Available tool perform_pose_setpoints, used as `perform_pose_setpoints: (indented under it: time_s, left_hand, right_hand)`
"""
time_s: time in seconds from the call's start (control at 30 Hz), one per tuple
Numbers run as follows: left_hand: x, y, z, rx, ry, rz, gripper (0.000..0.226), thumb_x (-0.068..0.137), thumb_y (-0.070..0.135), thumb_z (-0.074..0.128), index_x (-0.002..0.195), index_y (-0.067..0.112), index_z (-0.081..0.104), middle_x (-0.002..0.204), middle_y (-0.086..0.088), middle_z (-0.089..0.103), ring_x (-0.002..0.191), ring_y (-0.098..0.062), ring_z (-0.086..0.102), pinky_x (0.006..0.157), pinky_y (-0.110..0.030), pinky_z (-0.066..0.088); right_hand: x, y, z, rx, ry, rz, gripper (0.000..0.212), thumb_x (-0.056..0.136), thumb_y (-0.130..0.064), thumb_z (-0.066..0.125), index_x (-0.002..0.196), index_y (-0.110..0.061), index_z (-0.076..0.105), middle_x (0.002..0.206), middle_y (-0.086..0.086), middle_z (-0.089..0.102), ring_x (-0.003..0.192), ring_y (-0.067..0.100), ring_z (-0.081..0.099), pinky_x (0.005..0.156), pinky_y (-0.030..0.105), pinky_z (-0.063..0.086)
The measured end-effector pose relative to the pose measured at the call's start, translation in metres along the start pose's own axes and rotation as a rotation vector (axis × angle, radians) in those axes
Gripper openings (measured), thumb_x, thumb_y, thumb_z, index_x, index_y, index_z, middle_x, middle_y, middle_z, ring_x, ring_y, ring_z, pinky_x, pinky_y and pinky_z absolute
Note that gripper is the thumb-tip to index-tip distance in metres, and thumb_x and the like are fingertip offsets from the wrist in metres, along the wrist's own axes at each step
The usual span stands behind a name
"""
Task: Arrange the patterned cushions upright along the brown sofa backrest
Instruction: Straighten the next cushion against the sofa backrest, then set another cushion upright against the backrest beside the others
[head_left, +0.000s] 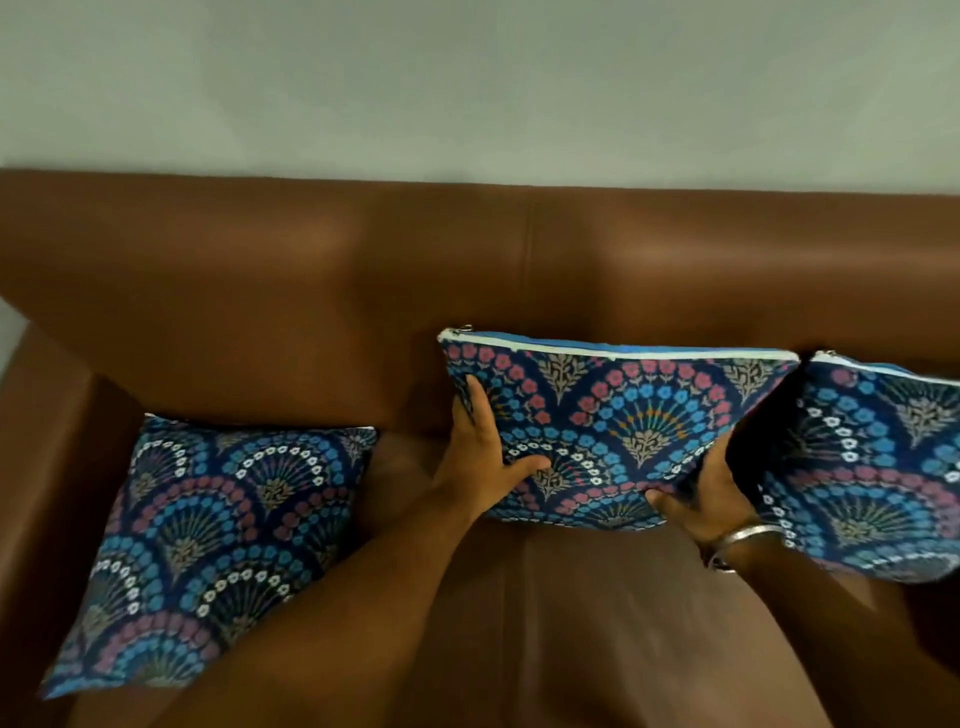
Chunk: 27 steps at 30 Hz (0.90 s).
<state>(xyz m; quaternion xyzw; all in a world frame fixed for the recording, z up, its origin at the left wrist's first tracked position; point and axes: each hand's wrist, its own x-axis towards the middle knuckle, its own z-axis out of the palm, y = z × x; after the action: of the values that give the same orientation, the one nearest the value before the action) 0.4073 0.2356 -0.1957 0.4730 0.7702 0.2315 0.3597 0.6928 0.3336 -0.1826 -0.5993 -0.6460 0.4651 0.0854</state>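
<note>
A brown leather sofa (311, 270) fills the frame below a pale wall (467, 78), seen from above. At centre right, a middle cushion (623, 410), dark blue with pink, blue and white fan-shaped flower patterns, stands upright against the backrest, its white zipper edge on top. The left hand (485, 457) grips its left edge, fingers behind and thumb pressed across the front. The right hand (711, 493), with a metal bangle (737, 540) on the wrist, holds its lower right corner, thumb on the front. At the right edge of the frame, a right cushion (872, 467) also stands upright, just beside the middle one. At lower left, a left cushion (208, 545) lies flat on the seat by the armrest.
</note>
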Motion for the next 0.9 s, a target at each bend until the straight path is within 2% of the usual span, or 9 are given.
perform_pose_setpoints:
  time_s: [0.1, 0.17, 0.27, 0.37, 0.43, 0.6, 0.7, 0.8, 0.9]
  left_hand:
    - [-0.018, -0.022, -0.021, 0.033, -0.037, 0.110, 0.127, 0.075, 0.077, 0.063, 0.143, 0.047, -0.039, 0.169, -0.013, 0.005, 0.150, -0.030, 0.024, 0.113, -0.044, 0.036]
    - [-0.038, -0.056, -0.055, 0.187, -0.028, 0.203, 0.104, 0.086, 0.077, 0.048, 0.155, 0.041, -0.022, 0.169, -0.008, 0.017, 0.151, -0.027, 0.027, 0.116, -0.049, 0.036]
    - [-0.074, -0.142, -0.129, 0.357, 0.041, 0.073, 0.089, 0.095, 0.068, 0.043, 0.162, 0.024, 0.004, 0.164, -0.010, 0.032, 0.148, -0.030, 0.033, 0.116, -0.050, 0.035]
    - [-0.090, -0.226, -0.202, 0.552, 0.039, -0.231, 0.086, 0.098, 0.064, 0.040, 0.161, 0.013, 0.014, 0.165, -0.012, 0.030, 0.149, -0.033, 0.029, 0.117, -0.053, 0.029]
    - [-0.081, -0.268, -0.243, 0.656, -0.008, -0.286, 0.078, 0.101, 0.061, 0.038, 0.159, 0.012, 0.023, 0.164, -0.012, 0.032, 0.149, -0.033, 0.028, 0.119, -0.051, 0.027]
    - [-0.043, -0.337, -0.286, 0.528, -0.109, -0.253, 0.069, 0.103, 0.055, 0.041, 0.158, 0.013, 0.029, 0.163, -0.009, 0.032, 0.149, -0.029, 0.029, 0.118, -0.049, 0.030]
    - [-0.040, -0.349, -0.279, 0.507, -0.081, -0.248, 0.044, 0.108, 0.040, 0.040, 0.130, 0.007, 0.059, 0.136, -0.015, 0.058, 0.129, -0.034, 0.050, 0.105, -0.049, 0.040]
    - [-0.062, -0.332, -0.283, 0.377, 0.139, -0.125, 0.032, 0.107, 0.017, 0.046, 0.089, -0.002, 0.065, 0.099, -0.022, 0.066, 0.098, -0.041, 0.064, 0.081, -0.046, 0.049]
    - [-0.092, -0.315, -0.303, 0.177, 0.496, 0.097, 0.025, 0.102, 0.010, 0.054, 0.094, -0.006, 0.071, 0.101, -0.022, 0.074, 0.118, -0.043, 0.063, 0.105, -0.051, 0.045]
  right_hand:
    - [-0.018, -0.010, 0.030, -0.062, 0.209, 0.058, 0.111, 0.083, -0.015, 0.075, 0.154, -0.007, -0.009, 0.161, 0.027, 0.016, 0.146, 0.045, 0.024, 0.115, 0.060, 0.030]
    - [-0.054, -0.039, 0.082, -0.088, 0.443, 0.117, 0.094, 0.093, -0.048, 0.055, 0.152, 0.000, 0.000, 0.159, 0.036, 0.011, 0.142, 0.056, 0.023, 0.111, 0.064, 0.030]
    - [-0.108, -0.098, 0.182, 0.005, 0.277, 0.133, 0.119, 0.072, -0.084, 0.022, 0.148, 0.007, 0.016, 0.154, 0.041, 0.017, 0.139, 0.060, 0.026, 0.114, 0.060, 0.023]
    - [-0.129, -0.120, 0.279, 0.030, -0.174, -0.038, 0.098, 0.086, -0.057, 0.056, 0.150, -0.011, -0.002, 0.161, 0.010, -0.002, 0.151, 0.040, 0.011, 0.122, 0.031, 0.000]
    - [-0.119, -0.134, 0.339, 0.141, -0.394, -0.005, 0.102, 0.085, -0.056, 0.061, 0.153, -0.023, -0.009, 0.164, 0.000, -0.008, 0.153, 0.030, 0.003, 0.124, 0.039, 0.006]
    - [-0.067, -0.167, 0.424, 0.294, -0.239, 0.125, 0.115, 0.062, -0.075, 0.063, 0.154, -0.020, 0.023, 0.162, 0.006, 0.029, 0.147, 0.031, 0.028, 0.119, 0.054, 0.027]
    - [-0.050, -0.158, 0.441, 0.344, -0.246, 0.321, 0.105, 0.058, -0.065, 0.080, 0.145, -0.020, 0.041, 0.150, 0.008, 0.047, 0.137, 0.036, 0.044, 0.113, 0.055, 0.037]
    - [-0.069, -0.162, 0.438, 0.448, -0.306, 0.386, 0.085, 0.054, -0.050, 0.087, 0.129, -0.022, 0.058, 0.128, 0.005, 0.068, 0.107, 0.028, 0.068, 0.084, 0.041, 0.058]
    - [-0.101, -0.187, 0.415, 0.489, -0.232, 0.113, 0.062, 0.066, -0.033, 0.085, 0.122, -0.026, 0.060, 0.117, -0.001, 0.074, 0.106, 0.019, 0.071, 0.074, 0.022, 0.059]
